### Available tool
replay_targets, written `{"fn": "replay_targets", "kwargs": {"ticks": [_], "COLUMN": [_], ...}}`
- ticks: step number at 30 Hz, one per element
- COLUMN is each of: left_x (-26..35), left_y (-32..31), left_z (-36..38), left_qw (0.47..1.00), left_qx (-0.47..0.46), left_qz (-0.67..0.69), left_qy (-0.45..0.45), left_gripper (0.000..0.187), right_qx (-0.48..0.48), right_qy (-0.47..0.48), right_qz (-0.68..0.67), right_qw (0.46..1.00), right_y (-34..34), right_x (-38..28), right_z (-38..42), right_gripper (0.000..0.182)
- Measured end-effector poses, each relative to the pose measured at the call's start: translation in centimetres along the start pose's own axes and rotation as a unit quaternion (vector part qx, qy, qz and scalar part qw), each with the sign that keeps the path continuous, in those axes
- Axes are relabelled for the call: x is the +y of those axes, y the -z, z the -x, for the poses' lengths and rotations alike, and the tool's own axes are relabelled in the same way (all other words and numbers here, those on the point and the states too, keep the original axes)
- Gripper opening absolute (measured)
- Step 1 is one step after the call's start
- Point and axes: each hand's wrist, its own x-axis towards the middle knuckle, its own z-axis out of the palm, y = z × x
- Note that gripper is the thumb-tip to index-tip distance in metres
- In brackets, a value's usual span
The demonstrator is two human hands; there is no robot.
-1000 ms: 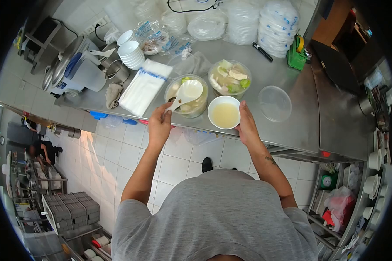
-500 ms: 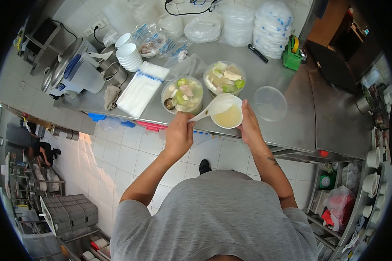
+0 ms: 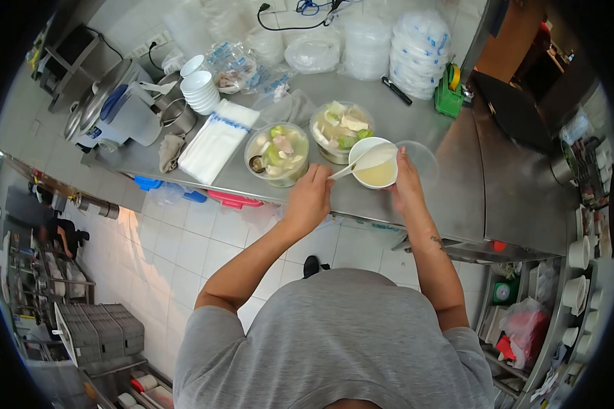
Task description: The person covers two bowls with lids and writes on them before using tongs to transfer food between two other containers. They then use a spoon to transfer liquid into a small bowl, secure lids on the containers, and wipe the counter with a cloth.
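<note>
My right hand [image 3: 408,178] grips a small white bowl [image 3: 376,178] with pale yellow liquid in it, at the counter's front edge. Closed round the handle of a white spoon [image 3: 372,158], my left hand [image 3: 311,196] holds the spoon's head over that bowl. Just left of the bowl stand two clear round tubs of broth with green vegetables and pale chunks, a left tub [image 3: 277,151] and a right tub [image 3: 341,129]. A clear round lid [image 3: 419,162] lies partly behind my right hand.
The steel counter [image 3: 450,198] also bears white plastic bags [image 3: 218,142], stacked white bowls [image 3: 199,92], wrapped containers [image 3: 419,54], a black marker [image 3: 396,91] and a green tape dispenser [image 3: 449,95]. At far left, a person [image 3: 67,237] is beside a rack.
Both hands, the bowl and the spoon have moved right relative to the tubs. The spoon's head now sits over the bowl's upper part. The whole view has shifted slightly.
</note>
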Motion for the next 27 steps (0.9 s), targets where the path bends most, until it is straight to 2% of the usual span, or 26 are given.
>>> {"fn": "replay_targets", "kwargs": {"ticks": [3, 4, 6, 10, 13, 16, 20, 23, 26, 27], "left_x": [0.5, 0.7, 0.9, -2.0, -6.1, -12.7, -23.0, -33.5, -38.0, -38.3], "left_y": [-0.4, 0.0, 1.6, 5.8, 10.6, 15.8, 22.2, 25.6, 27.6, 27.5], "left_z": [-1.1, -1.7, -3.1, -5.0, -6.1, -6.5, -6.6, -6.0, -6.4, -6.9], "left_qw": [0.986, 0.959, 0.864, 0.808, 0.813, 0.872, 0.884, 0.887, 0.858, 0.848], "left_qx": [0.007, -0.030, -0.097, -0.036, 0.060, 0.165, 0.275, 0.287, 0.255, 0.236], "left_qz": [0.138, 0.227, 0.394, 0.477, 0.443, 0.337, 0.143, -0.178, -0.355, -0.380], "left_qy": [0.094, 0.165, 0.299, 0.344, 0.372, 0.313, 0.350, 0.315, 0.268, 0.285], "left_gripper": [0.009, 0.009, 0.008, 0.012, 0.016, 0.019, 0.022, 0.025, 0.029, 0.028], "right_qx": [0.015, 0.022, 0.020, 0.024, 0.052, 0.084, 0.119, 0.148, 0.176, 0.191], "right_qy": [0.003, 0.002, -0.001, 0.019, 0.033, 0.040, 0.053, 0.045, 0.053, 0.054], "right_qz": [0.010, 0.010, 0.023, 0.038, 0.055, 0.089, 0.131, 0.145, 0.161, 0.167], "right_qw": [1.000, 1.000, 1.000, 0.999, 0.997, 0.992, 0.983, 0.977, 0.970, 0.966], "right_y": [0.9, 1.1, 1.5, 3.1, 4.2, 4.7, 5.0, 4.5, 5.1, 5.0], "right_x": [-0.3, -0.4, -1.1, -1.9, -2.5, -3.2, -3.5, -3.5, -2.7, -2.4], "right_z": [-1.5, -2.0, -2.7, -5.5, -7.7, -10.0, -13.6, -15.9, -18.7, -19.5], "right_gripper": [0.051, 0.051, 0.051, 0.052, 0.052, 0.050, 0.050, 0.050, 0.050, 0.049]}}
